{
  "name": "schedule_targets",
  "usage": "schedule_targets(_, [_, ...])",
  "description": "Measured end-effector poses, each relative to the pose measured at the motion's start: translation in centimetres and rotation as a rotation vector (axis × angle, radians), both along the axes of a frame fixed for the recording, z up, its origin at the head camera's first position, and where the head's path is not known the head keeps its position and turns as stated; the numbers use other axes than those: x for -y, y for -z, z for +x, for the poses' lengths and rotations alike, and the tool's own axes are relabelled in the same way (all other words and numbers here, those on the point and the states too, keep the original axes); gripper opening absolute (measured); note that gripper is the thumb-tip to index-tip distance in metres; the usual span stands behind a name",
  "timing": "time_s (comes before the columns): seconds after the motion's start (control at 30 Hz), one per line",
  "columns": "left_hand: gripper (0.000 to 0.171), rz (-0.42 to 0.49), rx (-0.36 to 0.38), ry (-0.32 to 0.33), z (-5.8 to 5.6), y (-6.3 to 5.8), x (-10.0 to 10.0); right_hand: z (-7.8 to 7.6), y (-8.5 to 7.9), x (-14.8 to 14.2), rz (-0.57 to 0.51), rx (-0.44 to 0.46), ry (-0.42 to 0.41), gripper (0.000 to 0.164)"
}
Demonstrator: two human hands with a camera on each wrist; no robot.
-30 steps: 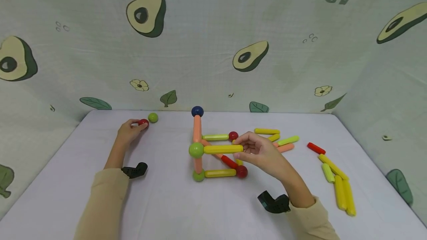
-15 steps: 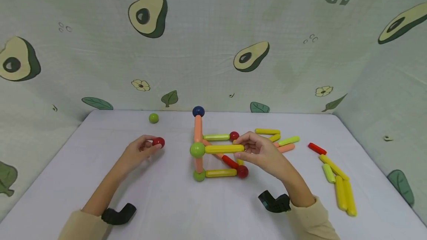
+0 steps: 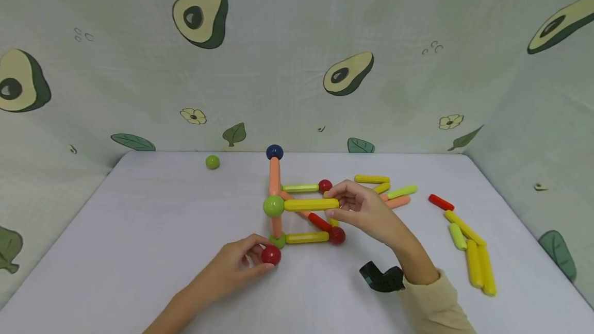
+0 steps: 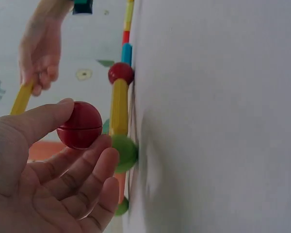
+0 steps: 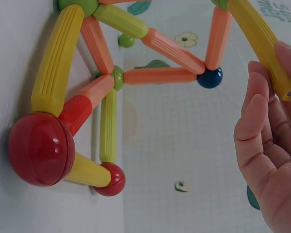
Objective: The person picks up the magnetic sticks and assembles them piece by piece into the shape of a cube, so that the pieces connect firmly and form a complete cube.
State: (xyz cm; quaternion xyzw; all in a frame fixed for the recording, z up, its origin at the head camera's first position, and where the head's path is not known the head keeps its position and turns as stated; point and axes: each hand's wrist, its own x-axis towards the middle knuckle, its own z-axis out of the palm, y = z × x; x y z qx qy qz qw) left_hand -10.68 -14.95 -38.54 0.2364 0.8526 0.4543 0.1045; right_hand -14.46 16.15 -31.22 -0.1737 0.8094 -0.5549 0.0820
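Observation:
Low at the front of a frame of rods and balls, my left hand point(image 3: 234, 267) pinches a red ball point(image 3: 271, 255) between thumb and fingers. In the left wrist view the red ball point(image 4: 80, 125) shows a seam around its middle. My right hand point(image 3: 364, 214) grips the free end of a yellow rod point(image 3: 310, 204), whose other end meets the upper green ball point(image 3: 273, 206). A small round spot marks that rod's bare end in the right wrist view. The frame also has a navy ball point(image 5: 210, 77) on top, orange rods point(image 5: 160, 75) and a red corner ball point(image 5: 41, 149).
A loose green ball point(image 3: 212, 162) lies at the back left of the white table point(image 3: 116, 231). Several loose rods, among them a red rod point(image 3: 441, 202) and a light green rod point(image 3: 457, 236), lie to the right. A patterned cloth point(image 3: 278, 66) hangs behind.
My left hand has carried the red ball from beside the loose green ball at the back left to the frame's lower front. My right hand keeps its hold on the yellow rod.

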Motion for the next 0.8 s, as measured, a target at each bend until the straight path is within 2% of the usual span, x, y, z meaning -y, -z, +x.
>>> schedule_targets(0.2, [0.036, -0.012, 0.053, 0.063, 0.1, 0.7, -3.2, 0.0, 0.0, 0.2, -0.001, -0.016, -0.001, 0.030])
schedule_targets(0.37, [0.035, -0.055, 0.053, 0.087, -0.1, 0.9, -5.1, 0.0, 0.0, 0.1, -0.002, -0.021, -0.003, 0.030])
schedule_targets(0.6, [0.031, -0.099, 0.051, 0.083, 0.0, 0.9, -5.8, 0.0, 0.1, -0.1, 0.006, -0.025, -0.009, 0.030])
schedule_targets(0.8, [0.039, -0.150, 0.043, 0.068, 0.2, 0.2, -5.9, 0.0, 0.0, -0.1, -0.004, -0.015, -0.008, 0.029])
